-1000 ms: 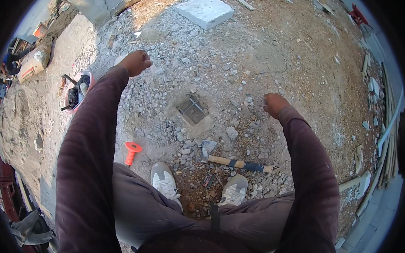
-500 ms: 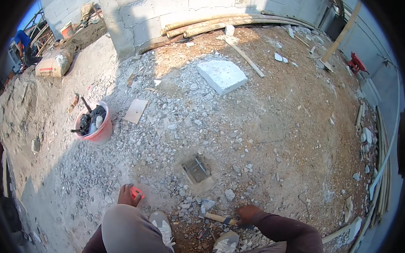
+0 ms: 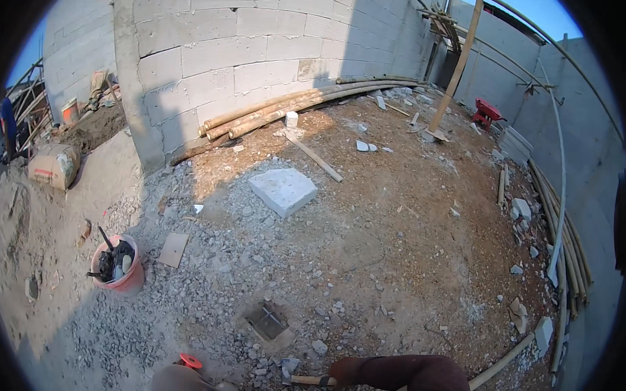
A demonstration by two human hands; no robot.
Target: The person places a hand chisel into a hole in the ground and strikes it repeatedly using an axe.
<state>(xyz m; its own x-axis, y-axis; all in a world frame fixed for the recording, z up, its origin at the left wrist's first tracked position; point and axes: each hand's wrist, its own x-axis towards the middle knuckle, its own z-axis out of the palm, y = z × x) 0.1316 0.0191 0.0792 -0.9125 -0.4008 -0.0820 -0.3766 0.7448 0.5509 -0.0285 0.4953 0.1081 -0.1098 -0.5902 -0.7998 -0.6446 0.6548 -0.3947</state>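
Low at the front edge, my left hand (image 3: 179,362) shows only in part past my knee, closed on a red round object (image 3: 191,361) that looks like a small reel. My right hand (image 3: 345,371) is closed around the handle end of a wooden-handled tool (image 3: 310,380) lying low over the rubble. A dark band circles its handle, and a grey, flared piece (image 3: 290,366) sits at its left end. Just beyond my hands is a square hole (image 3: 267,321) in the ground with thin metal bars across it.
A pink bucket (image 3: 126,283) of tools and a flat tile (image 3: 173,250) stand to the left. Ahead lie a white block (image 3: 283,190), a wooden strip (image 3: 314,157) and long poles (image 3: 281,112) along the block wall. More poles (image 3: 566,246) line the right wall. A person (image 3: 7,126) is far left.
The view has tilted up and shifted right, so the ground sits lower and more wall shows. Both hands are nearer the lower edge, the left now mostly hidden by my knee.
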